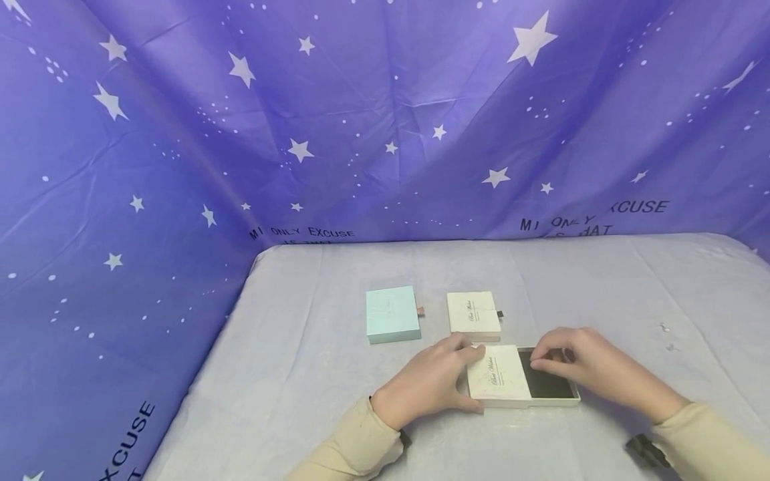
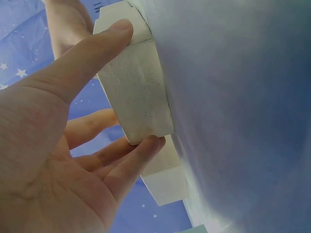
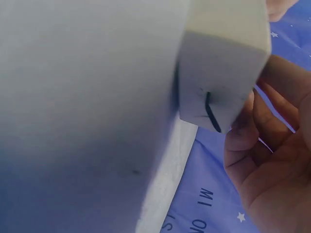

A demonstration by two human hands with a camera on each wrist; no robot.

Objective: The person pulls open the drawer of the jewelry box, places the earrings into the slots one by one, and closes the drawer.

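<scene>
Cream drawer box [image 1: 508, 383] lies on the table [image 1: 289, 414] between both hands, its long axis running left to right; the left hand [image 1: 430, 377] grips its left end; the right hand [image 1: 586, 361], thumb and bent fingers narrowly spaced, is over the dark lining [image 1: 550, 385] of the pulled-out right end; whether they pinch anything, I cannot tell.

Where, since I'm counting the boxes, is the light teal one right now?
In the head view, the light teal box lies on the tabletop, just left of the closed cream box and farther back than the left hand.
</scene>
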